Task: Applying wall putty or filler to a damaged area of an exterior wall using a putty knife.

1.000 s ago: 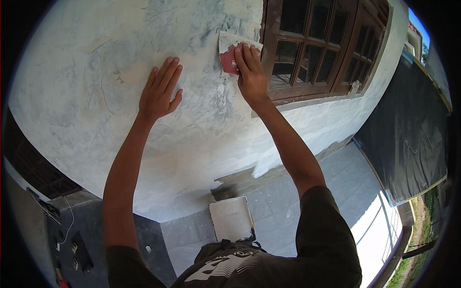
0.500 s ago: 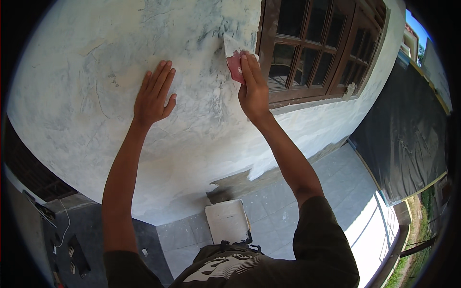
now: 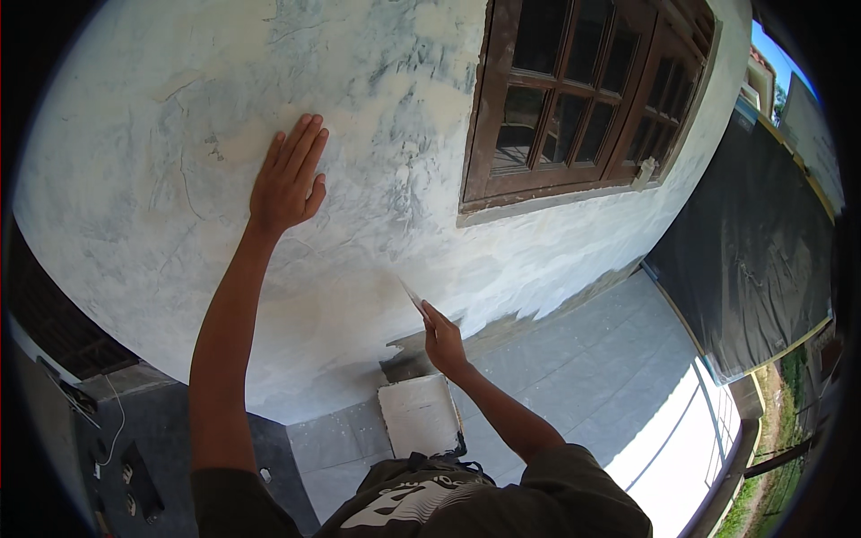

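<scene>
My left hand (image 3: 289,184) lies flat against the patchy white and grey wall (image 3: 117,188), fingers stretched out and thumb a little apart. Lower and to the right, my right hand (image 3: 445,342) is closed on a putty knife (image 3: 413,294). Its thin blade shows nearly edge-on, pointing up and left close to the wall; whether it touches cannot be told. My fingers hide most of its handle. Smooth pale filler and darker streaks cover the wall around both hands.
A brown wooden window (image 3: 560,99) is set in the wall at upper right. A white-smeared square tray (image 3: 420,414) sits below on grey floor tiles (image 3: 556,359). Black sheeting (image 3: 735,251) hangs at right. A pale cable (image 3: 118,417) and small objects lie at lower left.
My right hand has come down from beside the window to low on the wall, and the putty knife has turned edge-on. My left hand stays in place.
</scene>
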A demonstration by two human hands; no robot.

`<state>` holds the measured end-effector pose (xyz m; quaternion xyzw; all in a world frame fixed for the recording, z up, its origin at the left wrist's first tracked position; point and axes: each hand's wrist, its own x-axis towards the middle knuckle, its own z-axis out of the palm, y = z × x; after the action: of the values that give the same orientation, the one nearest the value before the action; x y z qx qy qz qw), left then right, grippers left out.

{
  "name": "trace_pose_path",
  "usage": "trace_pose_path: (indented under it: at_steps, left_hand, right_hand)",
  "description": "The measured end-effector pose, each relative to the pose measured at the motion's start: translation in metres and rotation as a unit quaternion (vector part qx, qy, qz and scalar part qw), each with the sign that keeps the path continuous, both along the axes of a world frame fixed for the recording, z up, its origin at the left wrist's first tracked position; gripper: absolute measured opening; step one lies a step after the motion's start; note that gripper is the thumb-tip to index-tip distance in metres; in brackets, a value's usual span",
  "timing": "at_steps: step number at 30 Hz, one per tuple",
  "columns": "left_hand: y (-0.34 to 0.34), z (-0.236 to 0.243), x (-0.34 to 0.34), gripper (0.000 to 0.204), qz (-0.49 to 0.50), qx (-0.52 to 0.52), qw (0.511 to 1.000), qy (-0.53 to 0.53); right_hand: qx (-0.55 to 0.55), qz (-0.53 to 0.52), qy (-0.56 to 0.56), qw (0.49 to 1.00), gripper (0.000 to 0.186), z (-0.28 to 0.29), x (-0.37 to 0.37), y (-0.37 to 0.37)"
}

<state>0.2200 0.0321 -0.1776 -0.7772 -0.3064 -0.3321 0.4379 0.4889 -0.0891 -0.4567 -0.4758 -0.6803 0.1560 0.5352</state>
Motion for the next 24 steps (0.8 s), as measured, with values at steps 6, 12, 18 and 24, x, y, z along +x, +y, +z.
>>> trace_pose_path:
  at_steps: [6,12,18,24]
  left_hand:
    - [-0.001,0.004,-0.001,0.060,-0.011,-0.013,1.000,-0.004]
    - [0.001,0.003,0.001,0.060,-0.031,-0.010,0.999,0.005]
    - [0.002,-0.002,-0.009,0.060,-0.035,-0.015,0.999,0.003]
    - [0.000,0.003,0.001,0.060,-0.057,-0.008,0.998,0.002]
  right_hand:
    - [-0.069,-0.073,0.079,0.992,0.028,0.047,-0.001,-0.006]
    - [0.152,-0.106,0.056,0.981,0.028,0.141,0.020,0.038]
    - [0.383,-0.177,-0.044,0.905,0.042,0.285,0.011,0.086]
    - [0.385,-0.208,-0.207,0.875,0.056,0.259,-0.004,0.128]
